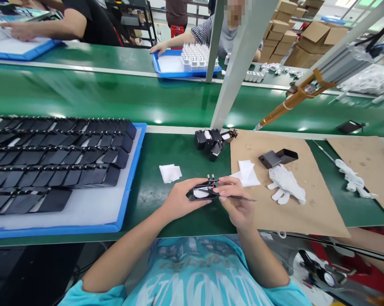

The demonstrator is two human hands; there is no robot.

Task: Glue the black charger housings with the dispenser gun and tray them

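My left hand [179, 199] is closed around a small black plug-like unit [201, 194] with metal prongs on its far side and a white insert facing up. In my right hand [238, 204] is a pair of dark tweezers [245, 198], their tip reaching over the unit. The right fingertips are close to the prong end, and whether they touch it I cannot tell. Beyond my hands lies a cluster of similar black units [213, 143]. A folded white cloth [170, 173] rests left of them, and another white cloth [247, 173] is just past my right hand.
A blue-rimmed tray [133, 170] with rows of black units stands left. On brown paper [319, 212] lie black housings [278, 158] and a white glove [287, 185]. An orange-brown dispenser nozzle [278, 111] and a metal post [233, 63] stand over the bench. Co-workers sit opposite.
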